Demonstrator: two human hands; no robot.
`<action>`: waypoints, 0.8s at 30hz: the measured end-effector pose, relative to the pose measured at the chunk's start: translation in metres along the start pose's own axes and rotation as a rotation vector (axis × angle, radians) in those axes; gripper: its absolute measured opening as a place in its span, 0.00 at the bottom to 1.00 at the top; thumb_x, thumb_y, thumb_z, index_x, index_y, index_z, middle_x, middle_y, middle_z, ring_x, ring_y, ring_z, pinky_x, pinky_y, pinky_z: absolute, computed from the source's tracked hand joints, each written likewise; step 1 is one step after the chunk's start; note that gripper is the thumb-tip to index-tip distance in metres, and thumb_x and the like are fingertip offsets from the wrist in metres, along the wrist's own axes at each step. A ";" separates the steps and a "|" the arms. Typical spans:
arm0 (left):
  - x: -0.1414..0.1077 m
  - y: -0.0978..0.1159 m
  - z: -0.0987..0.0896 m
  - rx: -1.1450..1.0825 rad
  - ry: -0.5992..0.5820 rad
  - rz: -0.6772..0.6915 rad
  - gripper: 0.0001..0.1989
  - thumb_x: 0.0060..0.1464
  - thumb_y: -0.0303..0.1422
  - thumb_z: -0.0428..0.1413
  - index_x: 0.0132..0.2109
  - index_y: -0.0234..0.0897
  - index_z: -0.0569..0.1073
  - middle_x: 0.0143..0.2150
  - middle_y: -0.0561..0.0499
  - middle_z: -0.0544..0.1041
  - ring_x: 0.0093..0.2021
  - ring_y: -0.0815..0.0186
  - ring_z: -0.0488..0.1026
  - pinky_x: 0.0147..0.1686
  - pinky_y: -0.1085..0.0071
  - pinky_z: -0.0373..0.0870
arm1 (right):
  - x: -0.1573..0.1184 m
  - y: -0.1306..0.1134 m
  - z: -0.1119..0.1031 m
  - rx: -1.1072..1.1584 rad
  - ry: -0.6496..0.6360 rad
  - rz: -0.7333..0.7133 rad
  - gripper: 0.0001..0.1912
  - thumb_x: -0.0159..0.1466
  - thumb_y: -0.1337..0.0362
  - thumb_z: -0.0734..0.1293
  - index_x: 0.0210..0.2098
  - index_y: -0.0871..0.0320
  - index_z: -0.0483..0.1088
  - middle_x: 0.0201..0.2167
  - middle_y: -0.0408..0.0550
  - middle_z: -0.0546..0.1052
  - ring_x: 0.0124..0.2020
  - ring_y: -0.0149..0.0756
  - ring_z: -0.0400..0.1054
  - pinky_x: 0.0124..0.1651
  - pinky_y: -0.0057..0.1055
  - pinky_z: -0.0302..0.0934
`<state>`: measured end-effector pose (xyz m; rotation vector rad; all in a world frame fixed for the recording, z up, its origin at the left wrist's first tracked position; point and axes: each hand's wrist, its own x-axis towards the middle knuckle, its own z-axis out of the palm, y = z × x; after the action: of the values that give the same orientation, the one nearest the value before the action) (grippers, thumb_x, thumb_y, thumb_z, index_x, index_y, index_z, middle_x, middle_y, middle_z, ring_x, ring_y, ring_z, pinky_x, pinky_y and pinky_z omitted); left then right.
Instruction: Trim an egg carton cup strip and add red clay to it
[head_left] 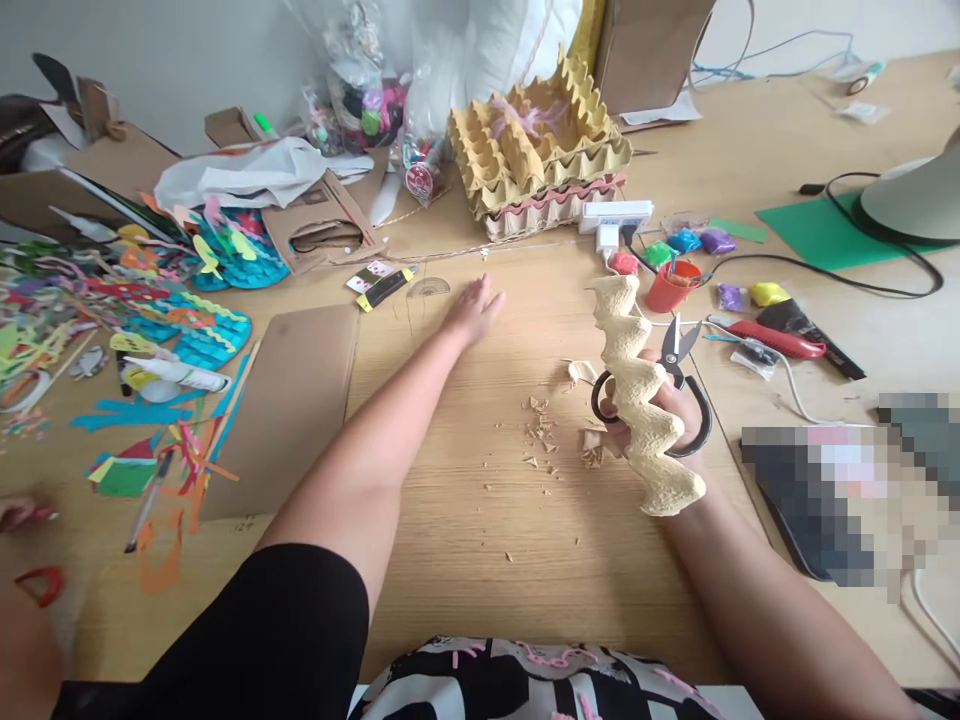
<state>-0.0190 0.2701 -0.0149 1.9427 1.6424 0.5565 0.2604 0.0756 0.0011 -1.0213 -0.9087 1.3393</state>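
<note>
My left hand (474, 312) reaches out over the middle of the table, holding nothing, its fingers stretched out. In my right hand (679, 405) are black-handled scissors (679, 345), blades apart and pointing away from me. The same hand also grips a wavy, cream-coloured strip of egg carton (646, 400), which stands in front of the fingers and hides part of them. Small carton scraps (541, 432) lie scattered on the wood between my arms. A larger torn carton piece (581, 373) is just left of the strip.
Stacked egg cartons (540, 150) stand at the back, beside a white power strip (616, 215). An orange cup (673, 287) and clay packets are at the right. On the left lie a cardboard sheet (281, 410), paper strips and a glue bottle (180, 373). Another person's hand (19, 512) shows at far left.
</note>
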 end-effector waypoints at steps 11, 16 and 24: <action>-0.060 0.079 0.089 -0.281 -0.526 0.789 0.27 0.69 0.49 0.53 0.65 0.39 0.78 0.71 0.43 0.76 0.77 0.50 0.66 0.80 0.54 0.53 | 0.005 -0.003 -0.011 -0.406 0.015 -0.141 0.29 0.67 0.27 0.57 0.50 0.36 0.74 0.35 0.51 0.75 0.33 0.47 0.69 0.32 0.44 0.59; -0.109 0.074 0.068 -0.303 -0.594 0.801 0.24 0.70 0.46 0.52 0.68 0.47 0.76 0.69 0.45 0.77 0.72 0.51 0.73 0.76 0.52 0.62 | 0.003 -0.013 -0.003 -0.300 0.002 -0.153 0.24 0.70 0.32 0.58 0.44 0.39 0.74 0.35 0.51 0.72 0.33 0.45 0.65 0.33 0.44 0.57; -0.269 0.020 -0.004 0.246 -0.480 0.297 0.75 0.48 0.71 0.61 0.81 0.46 0.22 0.83 0.38 0.22 0.83 0.33 0.28 0.81 0.36 0.35 | 0.000 -0.005 0.001 -0.413 -0.119 -0.194 0.35 0.64 0.24 0.59 0.58 0.36 0.73 0.43 0.52 0.76 0.42 0.55 0.74 0.38 0.49 0.65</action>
<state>-0.0538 0.0036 0.0078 2.2935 1.1708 -0.0232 0.2606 0.0760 0.0061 -1.1381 -1.3776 1.0802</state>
